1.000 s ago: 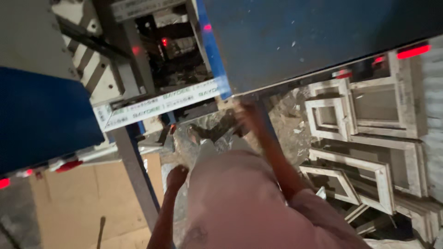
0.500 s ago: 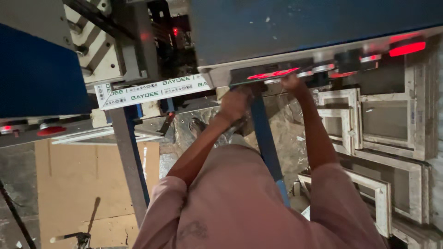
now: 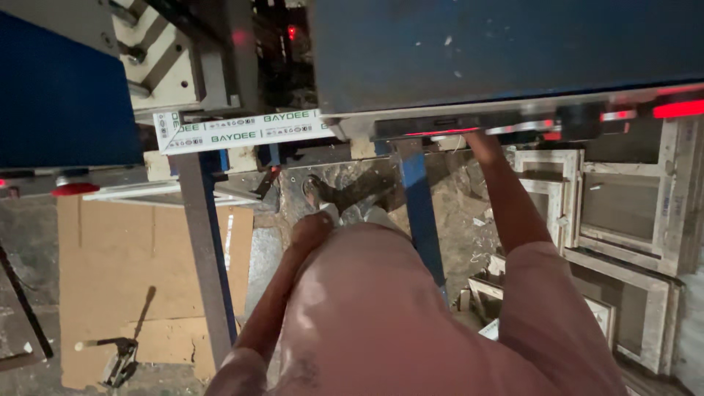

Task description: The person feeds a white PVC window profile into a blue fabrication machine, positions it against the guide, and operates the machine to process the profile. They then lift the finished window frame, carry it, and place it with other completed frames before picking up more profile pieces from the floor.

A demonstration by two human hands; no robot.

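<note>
Head view, looking down past a pink shirt (image 3: 381, 315).

Right grip (image 3: 478, 139) raised to the front rail (image 3: 433, 123) of the blue machine surface (image 3: 513, 44), touching its lower edge. The fingers are tucked under the rail, so cannot tell whether open or closed on it. Left grip (image 3: 312, 227) low, close against the shirt and blurred. Looks curled with nothing seen in it, but cannot tell for sure.

White profile strip (image 3: 242, 130), filmed with green print, well left of the right grip and above the left grip, apart from both. Already laid in the machine, bridging the gap between the left blue block (image 3: 66, 88) and the main surface. Judged from that: loading done, neither grip on the strip now. No cut or weld mark to be seen on it — further progress not readable here.

Long axis of the strip nearly level across the picture, rising slightly toward the right grip. Near end tucked in at the rail's left corner; far end free and squared off, pointing away from both grips to the left.

Blue steel leg (image 3: 416, 213) between the two grips, grey leg (image 3: 202, 249) left of the left grip. Further left and below, cardboard sheet (image 3: 110, 257) on the floor with a small hand tool (image 3: 121, 359) at its lower edge. Right of the right grip — stacked white window frames (image 3: 631, 213), and a red lamp (image 3: 678, 109) glowing along the rail.
</note>
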